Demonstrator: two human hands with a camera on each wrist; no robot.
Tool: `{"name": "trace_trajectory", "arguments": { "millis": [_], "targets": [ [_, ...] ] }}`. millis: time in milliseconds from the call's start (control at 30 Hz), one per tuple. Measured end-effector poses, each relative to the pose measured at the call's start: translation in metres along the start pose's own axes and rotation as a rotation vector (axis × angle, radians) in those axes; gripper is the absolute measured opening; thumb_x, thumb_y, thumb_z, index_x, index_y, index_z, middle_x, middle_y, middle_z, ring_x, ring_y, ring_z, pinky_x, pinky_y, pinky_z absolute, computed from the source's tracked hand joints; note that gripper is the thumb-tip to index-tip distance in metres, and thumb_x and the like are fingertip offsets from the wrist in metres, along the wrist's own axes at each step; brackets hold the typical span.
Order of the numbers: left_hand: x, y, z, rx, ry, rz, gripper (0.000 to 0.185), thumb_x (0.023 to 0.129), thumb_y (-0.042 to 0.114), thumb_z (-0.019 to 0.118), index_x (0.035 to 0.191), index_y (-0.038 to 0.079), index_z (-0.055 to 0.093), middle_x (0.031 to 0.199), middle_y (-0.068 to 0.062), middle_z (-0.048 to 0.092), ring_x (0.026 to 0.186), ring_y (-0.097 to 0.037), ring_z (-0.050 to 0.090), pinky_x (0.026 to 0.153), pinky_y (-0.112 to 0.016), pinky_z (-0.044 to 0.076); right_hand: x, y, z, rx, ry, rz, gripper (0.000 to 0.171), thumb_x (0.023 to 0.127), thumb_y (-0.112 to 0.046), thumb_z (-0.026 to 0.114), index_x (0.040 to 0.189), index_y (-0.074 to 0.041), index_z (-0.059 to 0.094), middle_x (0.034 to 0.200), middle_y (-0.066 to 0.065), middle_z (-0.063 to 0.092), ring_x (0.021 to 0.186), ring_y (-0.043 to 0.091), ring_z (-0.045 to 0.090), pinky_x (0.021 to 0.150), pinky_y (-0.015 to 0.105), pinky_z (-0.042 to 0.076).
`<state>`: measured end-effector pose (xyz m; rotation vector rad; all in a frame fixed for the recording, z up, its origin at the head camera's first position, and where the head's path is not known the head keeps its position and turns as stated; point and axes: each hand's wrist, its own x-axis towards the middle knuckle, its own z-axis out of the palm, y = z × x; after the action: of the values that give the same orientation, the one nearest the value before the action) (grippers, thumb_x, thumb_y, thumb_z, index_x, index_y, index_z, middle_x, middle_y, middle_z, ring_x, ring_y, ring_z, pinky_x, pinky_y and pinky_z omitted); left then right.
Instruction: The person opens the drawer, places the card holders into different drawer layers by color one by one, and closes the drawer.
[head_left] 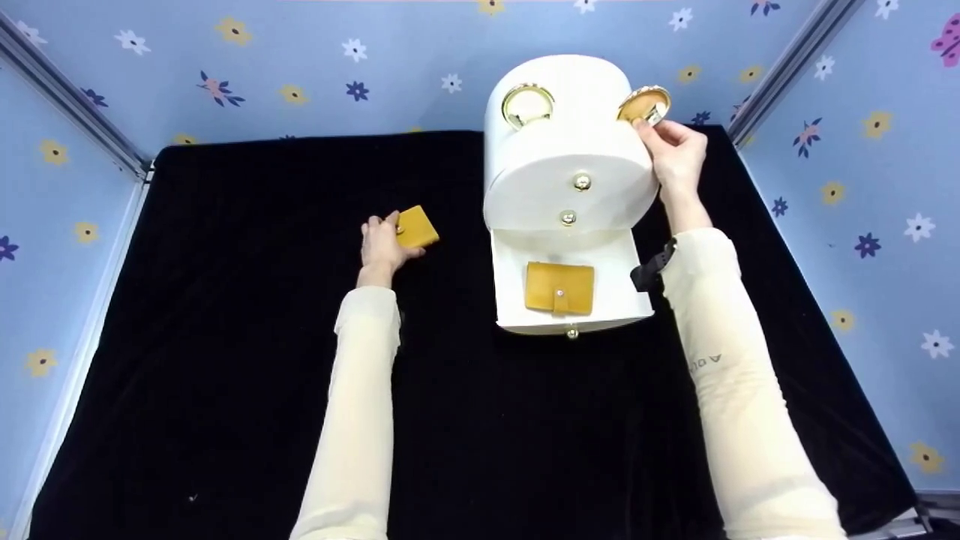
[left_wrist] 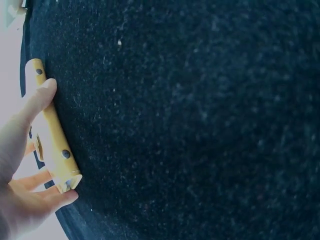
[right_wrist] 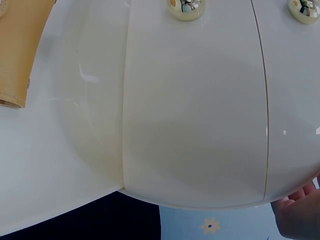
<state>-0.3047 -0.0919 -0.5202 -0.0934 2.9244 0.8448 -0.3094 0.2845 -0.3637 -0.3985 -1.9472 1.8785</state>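
Observation:
My left hand grips a yellow snap wallet over the black cloth, left of a white drawer cabinet. In the left wrist view, the thumb lies across the wallet's spine, and fingertips show at its lower end. Up at the cabinet's right side, my right hand holds a gold-rimmed round handle with its fingertips at the lower rim. Only part of this hand shows at the edge of the right wrist view. A second yellow wallet lies in the pulled-out bottom drawer.
A matching gold-rimmed handle stands on the cabinet's top left. Gold knobs mark the two upper drawers, which are pushed in. Black cloth covers the table, with blue flowered walls at the back and sides.

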Motion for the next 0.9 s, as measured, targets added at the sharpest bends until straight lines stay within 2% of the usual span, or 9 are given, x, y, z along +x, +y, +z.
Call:
{"name": "trace_trajectory", "arguments": {
  "millis": [200, 400, 600, 900],
  "targets": [
    [-0.004, 0.003, 0.001, -0.008, 0.031, -0.032, 0.084, 0.063, 0.029, 0.079, 0.134, 0.009, 0.039, 0.12, -0.02, 0.04, 0.109, -0.032, 0.036, 0.09, -0.04, 0.037, -0.001, 0.001, -0.001, -0.025, 0.003, -0.011, 0.016, 0.069, -0.016, 0.076, 0.078, -0.004, 0.071, 0.066, 0.0, 0.064, 0.06, 0.011, 0.057, 0.059, 0.02, 0.045],
    [-0.01, 0.009, 0.0, -0.001, 0.025, -0.056, 0.084, 0.062, 0.031, 0.079, 0.134, 0.01, 0.04, 0.12, -0.02, 0.041, 0.108, -0.031, 0.036, 0.088, -0.041, 0.038, -0.002, 0.001, 0.0, -0.039, 0.001, -0.002, 0.018, 0.068, -0.018, 0.076, 0.08, -0.005, 0.072, 0.067, -0.001, 0.064, 0.062, 0.011, 0.058, 0.06, 0.02, 0.045],
    [-0.017, 0.02, -0.004, 0.008, 0.018, -0.039, 0.085, 0.06, 0.033, 0.08, 0.132, 0.009, 0.042, 0.118, -0.02, 0.044, 0.106, -0.03, 0.038, 0.086, -0.04, 0.039, -0.001, 0.0, -0.001, 0.003, -0.004, 0.007, 0.016, 0.067, -0.016, 0.077, 0.077, -0.005, 0.071, 0.065, -0.001, 0.064, 0.06, 0.012, 0.058, 0.059, 0.021, 0.045],
    [-0.032, 0.033, -0.014, 0.013, -0.006, 0.01, 0.086, 0.057, 0.036, 0.081, 0.13, 0.008, 0.045, 0.115, -0.018, 0.047, 0.102, -0.03, 0.04, 0.086, -0.039, 0.039, -0.001, 0.0, 0.0, 0.008, -0.002, -0.001, 0.014, 0.068, -0.015, 0.077, 0.077, -0.005, 0.071, 0.064, -0.001, 0.064, 0.06, 0.012, 0.058, 0.059, 0.021, 0.045]
  ]
}}
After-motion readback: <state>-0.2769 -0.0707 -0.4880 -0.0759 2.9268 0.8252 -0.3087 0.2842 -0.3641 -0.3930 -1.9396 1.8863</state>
